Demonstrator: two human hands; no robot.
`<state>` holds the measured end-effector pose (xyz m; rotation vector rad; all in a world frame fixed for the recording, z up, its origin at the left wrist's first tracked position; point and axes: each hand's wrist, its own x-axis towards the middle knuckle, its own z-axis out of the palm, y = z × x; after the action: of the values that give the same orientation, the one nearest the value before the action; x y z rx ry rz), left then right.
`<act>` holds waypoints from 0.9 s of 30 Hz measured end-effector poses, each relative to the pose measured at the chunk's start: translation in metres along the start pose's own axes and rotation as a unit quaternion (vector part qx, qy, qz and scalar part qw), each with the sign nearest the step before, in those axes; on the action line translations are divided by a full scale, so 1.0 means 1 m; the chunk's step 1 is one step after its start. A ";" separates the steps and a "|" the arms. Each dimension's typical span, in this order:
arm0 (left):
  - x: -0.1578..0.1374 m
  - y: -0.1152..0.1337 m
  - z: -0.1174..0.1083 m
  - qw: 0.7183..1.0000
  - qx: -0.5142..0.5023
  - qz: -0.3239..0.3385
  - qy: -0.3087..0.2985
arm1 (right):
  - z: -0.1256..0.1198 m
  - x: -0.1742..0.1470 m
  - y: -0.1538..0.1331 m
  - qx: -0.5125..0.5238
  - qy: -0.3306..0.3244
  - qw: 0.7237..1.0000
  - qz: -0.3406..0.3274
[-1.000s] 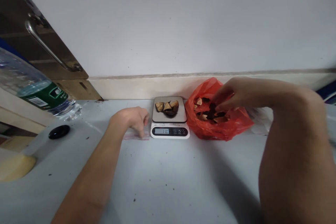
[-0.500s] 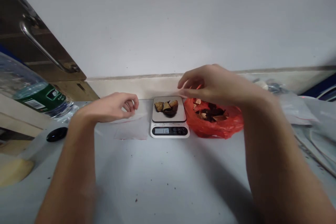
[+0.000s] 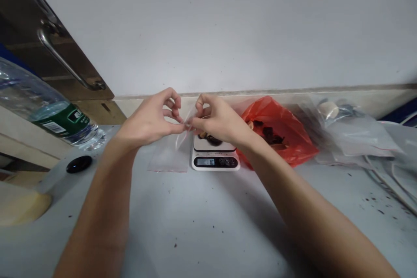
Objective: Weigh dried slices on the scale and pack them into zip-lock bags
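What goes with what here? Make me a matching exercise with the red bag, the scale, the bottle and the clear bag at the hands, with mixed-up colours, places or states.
Things:
1. red bag
2. scale
3. bottle
4. clear bag

Descriptions:
A. has a green label
B. at the fingertips of the left hand and the right hand
C. white, with a display on its front
D. open, with dark pieces inside

Pairs: 1-D, 2-C, 3-A, 4-B

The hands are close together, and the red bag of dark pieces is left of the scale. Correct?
Not quite: the red bag of dark pieces is right of the scale, as the head view shows. The left hand and right hand are close together.
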<state>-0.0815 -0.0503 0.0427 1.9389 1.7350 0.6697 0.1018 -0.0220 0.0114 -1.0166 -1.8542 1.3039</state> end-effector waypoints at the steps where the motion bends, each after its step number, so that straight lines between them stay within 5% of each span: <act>1: 0.000 0.000 0.001 1.000 0.005 -0.003 0.019 | -0.001 0.001 0.001 -0.032 0.012 0.999 -0.025; 6: -0.003 0.006 0.007 0.987 0.036 0.066 0.145 | 0.000 0.005 0.004 -0.256 0.058 0.959 -0.103; 12: -0.008 0.012 0.011 0.967 0.005 0.226 0.119 | -0.003 0.005 0.005 -0.184 0.059 0.978 -0.077; 18: -0.004 0.001 0.009 0.982 0.082 0.147 -0.080 | -0.017 0.002 0.002 -0.119 -0.022 0.986 -0.118; 22: -0.001 -0.002 0.007 0.985 0.102 0.121 -0.069 | -0.025 -0.001 -0.002 -0.096 -0.056 0.989 -0.101; 27: 0.002 -0.015 -0.001 0.981 0.159 0.052 -0.101 | -0.032 0.001 0.007 -0.299 0.049 0.953 0.033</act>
<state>-0.0932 -0.0463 0.0343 2.2350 1.7027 0.2249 0.1300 -0.0053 0.0144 -1.4268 -2.2047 0.7068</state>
